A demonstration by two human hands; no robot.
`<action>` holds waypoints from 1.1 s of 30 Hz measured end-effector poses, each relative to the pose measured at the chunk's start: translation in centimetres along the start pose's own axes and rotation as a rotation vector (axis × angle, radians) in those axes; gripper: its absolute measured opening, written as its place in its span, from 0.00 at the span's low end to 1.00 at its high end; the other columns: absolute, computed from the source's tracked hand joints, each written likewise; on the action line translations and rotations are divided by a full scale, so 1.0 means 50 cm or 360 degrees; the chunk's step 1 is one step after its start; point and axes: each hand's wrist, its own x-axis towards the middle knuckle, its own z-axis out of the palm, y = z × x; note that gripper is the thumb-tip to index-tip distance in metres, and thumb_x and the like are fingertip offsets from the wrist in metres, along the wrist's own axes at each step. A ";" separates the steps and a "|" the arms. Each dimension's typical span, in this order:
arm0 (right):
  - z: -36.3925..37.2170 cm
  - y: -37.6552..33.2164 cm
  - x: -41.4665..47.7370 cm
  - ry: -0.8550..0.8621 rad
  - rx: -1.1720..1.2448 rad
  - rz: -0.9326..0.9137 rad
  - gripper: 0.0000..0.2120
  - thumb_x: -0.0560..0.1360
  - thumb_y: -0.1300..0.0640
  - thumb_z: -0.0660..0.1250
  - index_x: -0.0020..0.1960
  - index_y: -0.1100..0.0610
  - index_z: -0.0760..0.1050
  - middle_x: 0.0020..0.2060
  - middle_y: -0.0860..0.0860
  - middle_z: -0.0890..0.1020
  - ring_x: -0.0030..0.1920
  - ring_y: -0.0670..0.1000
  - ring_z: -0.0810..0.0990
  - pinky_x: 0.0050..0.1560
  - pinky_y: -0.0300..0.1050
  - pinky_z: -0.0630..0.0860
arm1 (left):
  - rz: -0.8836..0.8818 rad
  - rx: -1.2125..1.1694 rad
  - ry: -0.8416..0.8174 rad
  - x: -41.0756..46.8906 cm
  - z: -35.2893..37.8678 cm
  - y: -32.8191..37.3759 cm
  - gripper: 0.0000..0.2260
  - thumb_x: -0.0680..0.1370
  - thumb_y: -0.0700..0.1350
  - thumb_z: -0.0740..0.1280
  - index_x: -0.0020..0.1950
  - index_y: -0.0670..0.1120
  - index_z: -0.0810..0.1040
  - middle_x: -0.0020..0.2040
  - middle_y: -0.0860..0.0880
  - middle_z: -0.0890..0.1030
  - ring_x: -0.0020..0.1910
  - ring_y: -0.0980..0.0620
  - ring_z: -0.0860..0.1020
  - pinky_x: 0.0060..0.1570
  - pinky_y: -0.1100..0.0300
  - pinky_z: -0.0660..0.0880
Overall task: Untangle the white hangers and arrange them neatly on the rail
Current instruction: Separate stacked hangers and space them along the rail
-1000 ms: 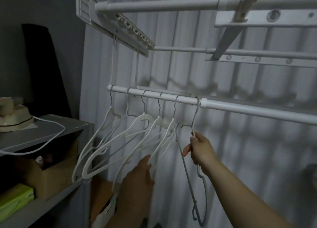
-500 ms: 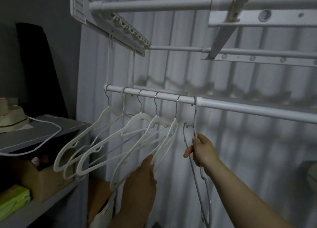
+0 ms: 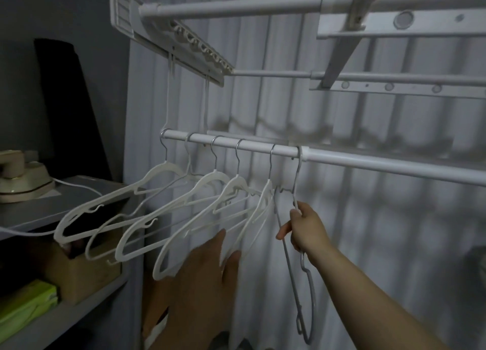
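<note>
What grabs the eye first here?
A fan of white hangers splays leftward from the rail at mid-frame. Just right of them, the right hand grips the last hanger, which hangs edge-on. The left hand reaches up from below, fingers straight against the fan's lower bars.

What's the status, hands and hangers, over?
Right hand grips thin grey hanger, rightmost on white metal rail. Left hand touches five white plastic hangers, splayed leftward. Nothing blocking rail.

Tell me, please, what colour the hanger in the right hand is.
That hanger is grey, clearest in the head view.
</note>
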 end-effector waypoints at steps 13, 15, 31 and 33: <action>-0.008 -0.006 -0.007 0.0005 -0.0013 -0.0026 0.13 0.81 0.62 0.47 0.63 0.59 0.63 0.27 0.57 0.77 0.11 0.43 0.59 0.15 0.30 0.57 | -0.0067 0.0266 0.0112 0.062 -0.050 -0.114 0.18 0.77 0.47 0.62 0.67 0.47 0.69 0.61 0.44 0.77 0.61 0.45 0.73 0.58 0.54 0.71; -0.010 -0.006 -0.007 0.0008 -0.0015 -0.0019 0.14 0.81 0.62 0.47 0.65 0.59 0.63 0.27 0.57 0.77 0.11 0.43 0.59 0.15 0.30 0.57 | -0.0098 0.0191 0.0029 0.064 -0.039 -0.124 0.14 0.79 0.48 0.57 0.63 0.48 0.71 0.54 0.46 0.79 0.55 0.46 0.77 0.47 0.58 0.72; -0.015 -0.002 -0.007 0.0010 -0.0035 -0.0013 0.16 0.81 0.61 0.46 0.67 0.59 0.62 0.27 0.56 0.77 0.12 0.43 0.60 0.15 0.30 0.58 | 0.0047 0.0410 0.0028 0.055 -0.001 -0.118 0.14 0.81 0.49 0.50 0.59 0.49 0.72 0.52 0.51 0.82 0.52 0.50 0.79 0.45 0.59 0.71; -0.016 -0.002 -0.008 0.0009 -0.0048 -0.0020 0.16 0.81 0.61 0.46 0.67 0.59 0.61 0.28 0.56 0.77 0.11 0.43 0.61 0.15 0.30 0.59 | 0.0036 0.0425 0.0008 0.053 -0.004 -0.113 0.14 0.81 0.49 0.51 0.59 0.50 0.72 0.53 0.50 0.82 0.53 0.49 0.79 0.45 0.59 0.71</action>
